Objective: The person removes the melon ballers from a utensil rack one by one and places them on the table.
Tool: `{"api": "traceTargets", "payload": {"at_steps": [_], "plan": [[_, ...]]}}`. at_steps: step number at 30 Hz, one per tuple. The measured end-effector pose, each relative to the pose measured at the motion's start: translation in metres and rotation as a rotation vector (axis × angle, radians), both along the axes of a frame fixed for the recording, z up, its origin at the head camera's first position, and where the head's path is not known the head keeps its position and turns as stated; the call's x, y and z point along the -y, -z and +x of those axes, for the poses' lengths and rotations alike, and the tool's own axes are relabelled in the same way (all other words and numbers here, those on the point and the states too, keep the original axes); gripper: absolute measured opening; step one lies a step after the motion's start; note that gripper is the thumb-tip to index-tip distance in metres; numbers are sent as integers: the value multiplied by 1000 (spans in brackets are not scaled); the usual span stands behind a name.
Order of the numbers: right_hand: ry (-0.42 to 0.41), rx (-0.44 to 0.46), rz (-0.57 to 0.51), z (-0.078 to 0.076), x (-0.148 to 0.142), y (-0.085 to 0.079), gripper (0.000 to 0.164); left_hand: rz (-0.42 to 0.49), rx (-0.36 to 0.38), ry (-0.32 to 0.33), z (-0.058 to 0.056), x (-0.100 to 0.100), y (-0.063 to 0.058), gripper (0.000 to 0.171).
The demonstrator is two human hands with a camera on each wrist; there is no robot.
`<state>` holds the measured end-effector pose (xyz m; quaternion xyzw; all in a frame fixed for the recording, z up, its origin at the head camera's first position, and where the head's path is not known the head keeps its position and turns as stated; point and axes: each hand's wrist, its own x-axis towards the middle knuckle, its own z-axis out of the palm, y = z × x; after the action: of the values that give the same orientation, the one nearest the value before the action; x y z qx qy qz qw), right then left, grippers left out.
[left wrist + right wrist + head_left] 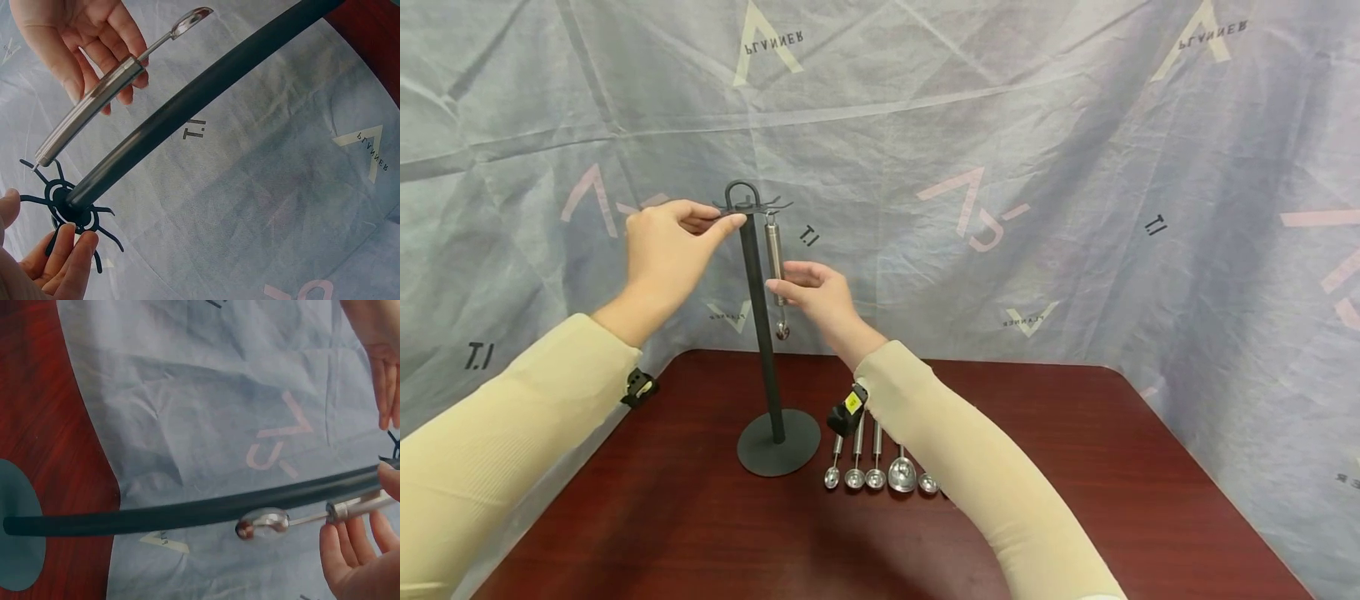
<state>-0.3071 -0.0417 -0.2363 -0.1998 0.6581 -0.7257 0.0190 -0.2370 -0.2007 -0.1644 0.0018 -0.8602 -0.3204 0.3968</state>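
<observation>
A steel melon baller (777, 262) with a thick round handle hangs bowl down from a hook of the dark metal stand (760, 325). My right hand (820, 296) holds the lower handle between thumb and fingers. Its small bowl (264, 524) shows below the fingers in the right wrist view, beside the post. At the top of the stand, my left hand (670, 246) pinches the hook ring with thumb and fingertips. The left wrist view shows the ring (74, 209) with several curved hooks, and the handle's end loop at one of them.
Several steel scoops (876, 478) lie in a row on the red-brown table (700, 533), partly covered by my right forearm. The stand's round base (778, 454) sits to their left. A grey printed cloth (1037, 208) hangs behind the table.
</observation>
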Motion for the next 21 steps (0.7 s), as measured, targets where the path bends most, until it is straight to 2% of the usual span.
{"api": "traceTargets", "payload": {"at_steps": [4, 10, 21], "plan": [[70, 2, -36, 0, 8, 1, 29, -3, 6, 7, -1, 0, 0, 57], [126, -29, -71, 2, 10, 3, 21, 0, 11, 12, -3, -1, 0, 56], [107, -59, -86, 11, 7, 0, 20, 1, -15, 2, -4, 2, 1, 55]]}}
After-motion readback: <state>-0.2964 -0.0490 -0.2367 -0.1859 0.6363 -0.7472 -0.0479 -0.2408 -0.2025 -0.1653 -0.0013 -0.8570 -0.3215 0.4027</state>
